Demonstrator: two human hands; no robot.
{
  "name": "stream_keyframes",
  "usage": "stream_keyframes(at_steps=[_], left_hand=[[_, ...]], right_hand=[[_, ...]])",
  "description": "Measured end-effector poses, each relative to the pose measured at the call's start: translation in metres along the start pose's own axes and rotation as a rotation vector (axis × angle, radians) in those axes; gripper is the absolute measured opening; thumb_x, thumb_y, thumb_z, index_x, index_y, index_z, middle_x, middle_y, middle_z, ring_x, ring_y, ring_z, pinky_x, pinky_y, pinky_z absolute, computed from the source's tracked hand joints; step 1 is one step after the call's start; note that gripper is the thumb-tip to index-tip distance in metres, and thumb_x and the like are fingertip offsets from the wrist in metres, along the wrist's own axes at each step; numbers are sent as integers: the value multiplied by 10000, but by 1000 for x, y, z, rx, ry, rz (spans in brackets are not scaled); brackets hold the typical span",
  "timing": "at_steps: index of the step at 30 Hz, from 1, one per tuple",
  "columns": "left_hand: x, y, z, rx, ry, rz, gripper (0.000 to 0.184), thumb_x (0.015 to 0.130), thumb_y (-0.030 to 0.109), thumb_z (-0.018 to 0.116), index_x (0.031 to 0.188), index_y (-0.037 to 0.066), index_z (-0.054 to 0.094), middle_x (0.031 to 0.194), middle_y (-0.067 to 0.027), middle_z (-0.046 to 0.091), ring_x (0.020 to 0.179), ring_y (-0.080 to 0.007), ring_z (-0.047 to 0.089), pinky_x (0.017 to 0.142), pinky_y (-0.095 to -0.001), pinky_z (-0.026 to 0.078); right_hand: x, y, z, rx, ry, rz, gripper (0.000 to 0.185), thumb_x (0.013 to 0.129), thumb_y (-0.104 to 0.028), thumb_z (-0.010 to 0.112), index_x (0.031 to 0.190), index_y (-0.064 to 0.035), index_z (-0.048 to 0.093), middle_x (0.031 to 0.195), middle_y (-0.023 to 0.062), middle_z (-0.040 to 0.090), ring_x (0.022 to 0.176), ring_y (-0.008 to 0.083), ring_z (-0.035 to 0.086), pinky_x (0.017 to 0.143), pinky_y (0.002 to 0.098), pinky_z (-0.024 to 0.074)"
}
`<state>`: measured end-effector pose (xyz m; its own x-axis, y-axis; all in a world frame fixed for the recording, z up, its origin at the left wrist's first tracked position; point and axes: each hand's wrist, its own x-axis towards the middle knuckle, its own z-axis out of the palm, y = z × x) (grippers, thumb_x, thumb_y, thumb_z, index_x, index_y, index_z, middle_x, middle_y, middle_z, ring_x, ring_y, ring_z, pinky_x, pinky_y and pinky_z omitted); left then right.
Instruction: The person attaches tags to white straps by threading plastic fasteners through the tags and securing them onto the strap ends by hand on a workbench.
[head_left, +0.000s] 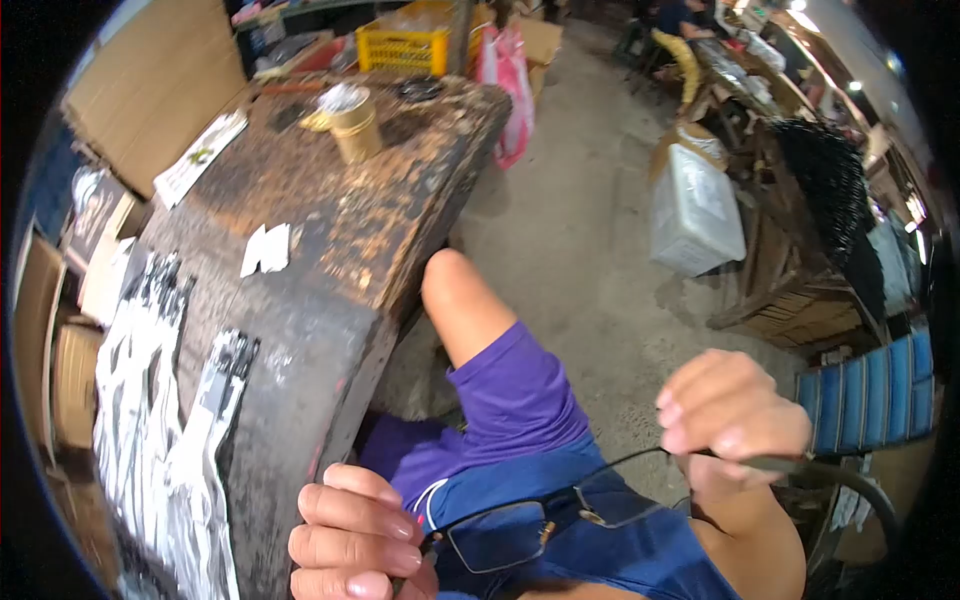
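Observation:
A pair of eyeglasses (497,536) with a thin dark frame is stretched low in front of my blue top. Curled fingers of my left hand (355,535) close round one side of it, at the bottom of the view. My right hand (735,415), raised and slightly blurred, pinches the other side, where a thin dark arm runs into the fingers. From behind that hand a thick black band (845,475) curves off to the right; I cannot make out whether the hand holds it too.
A worn wooden bench (300,300) on the left carries bundles of silvery strips (140,400), a paper cup (352,125) and a white piece (266,250). Beyond are a yellow crate (402,50) and a pink bag (505,90). A white container (695,210) stands right; another person (680,55) sits far back.

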<state>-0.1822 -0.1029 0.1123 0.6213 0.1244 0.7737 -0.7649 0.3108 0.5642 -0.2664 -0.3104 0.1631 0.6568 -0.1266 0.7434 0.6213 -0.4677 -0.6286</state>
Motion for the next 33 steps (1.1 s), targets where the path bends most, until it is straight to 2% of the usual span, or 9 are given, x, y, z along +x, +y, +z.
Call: stream_keyframes(at_steps=[3,6,8,16,21,25,27,31,33], left_hand=[[1,5,-6,-29,16,-13,237,983,411,546,1026,178,559,740,30,451,760,-134,432,690,-295,387],[-2,-1,-14,-234,-4,111,298,842,139,693,1098,17,601,926,-91,596,792,-213,565,676,-330,450],[-1,1,-9,-243,45,132,292,944,340,622,1108,99,609,878,-25,555,781,-192,497,720,-375,423],[25,34,-21,-76,-53,139,276,981,382,544,1229,283,611,983,50,564,857,-167,482,828,-383,400],[87,44,-77,-282,-575,366,300,988,445,504,1230,335,642,1132,116,593,992,-128,509,928,-347,373],[65,53,-44,201,-225,490,368,1013,454,439,1348,330,528,1232,86,556,980,-160,525,938,-401,416],[66,49,-47,249,-309,524,380,1023,448,416,1373,321,494,1224,63,542,1040,-176,526,942,-444,438],[68,47,-12,-685,-124,728,331,1026,258,437,1346,305,508,1207,69,528,1162,-187,492,945,-442,420],[65,81,-55,440,-301,749,363,1009,179,443,1345,301,505,1219,71,521,1146,-187,494,938,-443,417]], right_hand=[[1,4,5,20,9,-119,226,934,-277,630,892,-61,579,802,91,680,716,240,630,627,368,563],[-1,10,12,4,8,-260,220,964,-268,585,955,-62,509,804,100,660,697,239,599,599,358,561],[-2,10,20,-57,44,-265,259,986,-351,530,964,-101,463,770,36,603,691,185,553,548,323,511],[17,17,31,-23,5,-275,266,988,-403,519,1062,-151,476,834,-15,571,767,154,513,597,299,468],[18,15,7,24,-49,-293,260,994,-389,514,1104,-156,487,917,-2,563,828,174,511,632,316,472],[20,1,-14,44,-100,-345,259,999,-378,510,1138,-160,496,983,8,556,877,190,509,660,330,475],[26,5,-8,56,-117,-379,261,1001,-372,508,1156,-162,500,1016,13,552,902,198,508,674,336,477],[31,1,-24,100,-167,-459,268,1005,-361,505,1190,-166,509,1083,23,546,951,215,506,702,350,480],[23,-2,-47,125,-182,-502,274,1008,-355,503,1207,-168,513,1116,28,542,976,223,505,716,356,482]])
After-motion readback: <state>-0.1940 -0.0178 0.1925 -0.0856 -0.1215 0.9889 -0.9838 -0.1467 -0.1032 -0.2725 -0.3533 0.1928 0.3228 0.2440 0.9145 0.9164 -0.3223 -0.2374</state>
